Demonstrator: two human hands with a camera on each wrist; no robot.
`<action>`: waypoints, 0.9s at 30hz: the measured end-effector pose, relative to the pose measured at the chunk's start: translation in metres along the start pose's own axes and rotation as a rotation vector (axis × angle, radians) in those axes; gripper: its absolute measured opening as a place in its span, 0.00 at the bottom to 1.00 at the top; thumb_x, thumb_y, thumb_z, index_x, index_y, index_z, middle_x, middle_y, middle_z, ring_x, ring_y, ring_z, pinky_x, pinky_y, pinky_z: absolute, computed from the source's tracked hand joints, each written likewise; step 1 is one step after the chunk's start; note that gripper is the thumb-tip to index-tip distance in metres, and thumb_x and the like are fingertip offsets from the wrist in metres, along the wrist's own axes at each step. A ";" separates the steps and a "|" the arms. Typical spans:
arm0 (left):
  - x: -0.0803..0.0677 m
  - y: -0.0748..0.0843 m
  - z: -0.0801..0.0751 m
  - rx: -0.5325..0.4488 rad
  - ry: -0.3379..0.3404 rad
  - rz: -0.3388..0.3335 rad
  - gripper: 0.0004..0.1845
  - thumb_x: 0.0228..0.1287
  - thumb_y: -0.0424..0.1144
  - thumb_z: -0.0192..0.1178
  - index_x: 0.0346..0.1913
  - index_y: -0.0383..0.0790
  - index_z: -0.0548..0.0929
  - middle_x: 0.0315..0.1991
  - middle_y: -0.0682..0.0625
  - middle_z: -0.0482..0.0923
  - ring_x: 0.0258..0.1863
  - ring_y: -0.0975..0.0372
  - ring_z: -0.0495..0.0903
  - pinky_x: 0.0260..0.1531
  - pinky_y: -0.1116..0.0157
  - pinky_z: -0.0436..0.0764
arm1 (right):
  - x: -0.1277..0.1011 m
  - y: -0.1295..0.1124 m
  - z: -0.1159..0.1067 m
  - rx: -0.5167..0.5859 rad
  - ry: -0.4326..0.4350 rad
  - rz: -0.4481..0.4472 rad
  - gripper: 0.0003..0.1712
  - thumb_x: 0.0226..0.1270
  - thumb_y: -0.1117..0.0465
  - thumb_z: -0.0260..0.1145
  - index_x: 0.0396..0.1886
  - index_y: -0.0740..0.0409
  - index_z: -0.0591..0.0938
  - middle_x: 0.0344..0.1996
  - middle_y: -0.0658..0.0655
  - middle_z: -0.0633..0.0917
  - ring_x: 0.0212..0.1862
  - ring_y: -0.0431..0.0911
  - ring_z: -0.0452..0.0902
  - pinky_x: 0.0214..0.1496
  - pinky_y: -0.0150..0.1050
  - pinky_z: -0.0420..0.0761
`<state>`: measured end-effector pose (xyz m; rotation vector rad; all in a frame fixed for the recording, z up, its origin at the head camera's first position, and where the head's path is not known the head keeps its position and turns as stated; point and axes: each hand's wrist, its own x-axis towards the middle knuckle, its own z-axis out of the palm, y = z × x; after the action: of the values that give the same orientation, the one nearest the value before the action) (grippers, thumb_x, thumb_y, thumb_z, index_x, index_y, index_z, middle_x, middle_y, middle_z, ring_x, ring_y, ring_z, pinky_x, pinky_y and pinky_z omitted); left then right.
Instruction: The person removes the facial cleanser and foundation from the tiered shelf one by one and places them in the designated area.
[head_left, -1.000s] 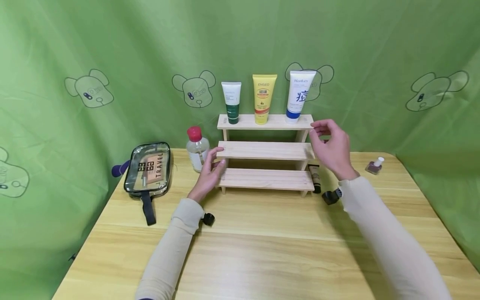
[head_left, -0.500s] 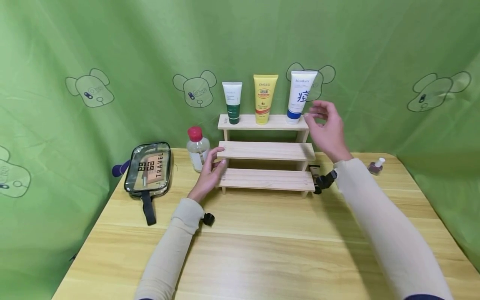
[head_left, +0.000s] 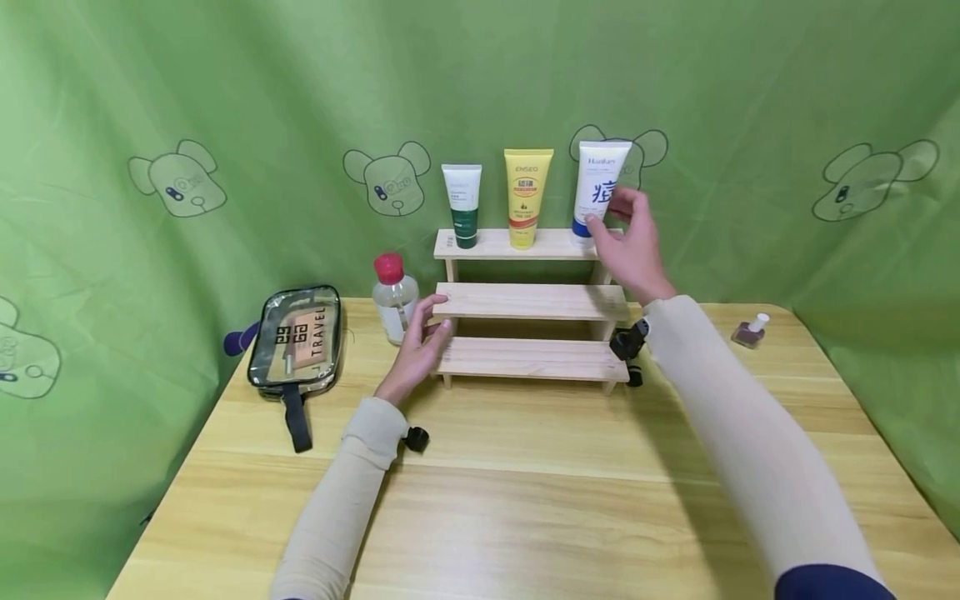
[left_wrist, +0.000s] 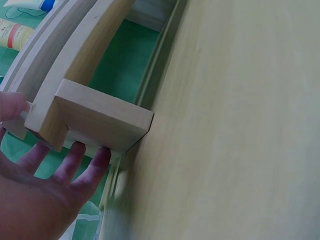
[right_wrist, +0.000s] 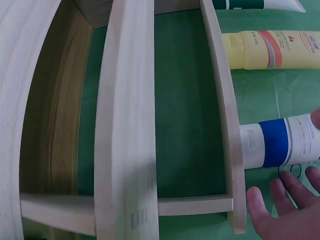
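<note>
A three-tier wooden display rack (head_left: 531, 300) stands on the table. My left hand (head_left: 415, 350) touches its left end; fingertips (left_wrist: 75, 150) press against the lower step's side, and another digit overlaps the step edge above. On the top tier stand a green-and-white tube (head_left: 464, 207), a yellow tube (head_left: 528, 200) and, rightmost, a white tube with a blue base (head_left: 597, 183). My right hand (head_left: 632, 250) holds that white tube low down, thumb across its front and fingers along its right side. From the right wrist, its blue band and base show between thumb and fingers.
A red-capped clear bottle (head_left: 395, 304) is left of the rack, by my left hand. Farther left lies a transparent travel pouch (head_left: 296, 340). A small black tube (head_left: 634, 375) sits by the rack's right foot, and a nail polish bottle (head_left: 750, 331) at right.
My right hand has moved up and left from the top tier's right end to the white tube and come around it. The left hand has stayed in place.
</note>
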<state>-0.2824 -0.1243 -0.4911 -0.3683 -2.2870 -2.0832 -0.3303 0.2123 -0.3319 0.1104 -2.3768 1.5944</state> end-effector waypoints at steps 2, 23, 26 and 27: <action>0.000 0.000 0.000 0.005 -0.001 0.002 0.25 0.86 0.38 0.54 0.78 0.60 0.68 0.84 0.42 0.63 0.70 0.40 0.76 0.70 0.42 0.79 | 0.003 0.000 0.000 0.027 -0.011 0.020 0.40 0.83 0.51 0.64 0.85 0.55 0.58 0.81 0.62 0.69 0.79 0.52 0.67 0.83 0.46 0.72; -0.003 -0.002 0.003 -0.002 0.005 0.000 0.25 0.86 0.38 0.54 0.79 0.57 0.68 0.85 0.43 0.62 0.70 0.41 0.76 0.70 0.43 0.78 | 0.010 -0.010 0.003 0.009 -0.026 0.067 0.39 0.83 0.56 0.65 0.85 0.55 0.60 0.79 0.62 0.72 0.77 0.53 0.70 0.84 0.45 0.71; -0.002 -0.001 0.002 -0.002 0.007 -0.002 0.25 0.86 0.38 0.54 0.79 0.58 0.68 0.85 0.43 0.62 0.69 0.41 0.76 0.69 0.43 0.79 | 0.012 -0.014 0.004 0.003 -0.029 0.070 0.37 0.85 0.57 0.63 0.85 0.56 0.59 0.79 0.63 0.71 0.78 0.53 0.70 0.84 0.44 0.71; -0.002 -0.001 0.002 0.000 0.009 -0.003 0.25 0.86 0.38 0.54 0.79 0.58 0.68 0.84 0.43 0.63 0.69 0.42 0.76 0.69 0.43 0.80 | 0.013 -0.016 0.004 0.003 -0.033 0.073 0.37 0.85 0.57 0.62 0.85 0.56 0.59 0.80 0.63 0.71 0.79 0.53 0.70 0.84 0.44 0.71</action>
<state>-0.2799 -0.1232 -0.4922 -0.3553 -2.2836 -2.0818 -0.3402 0.2034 -0.3159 0.0519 -2.4294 1.6411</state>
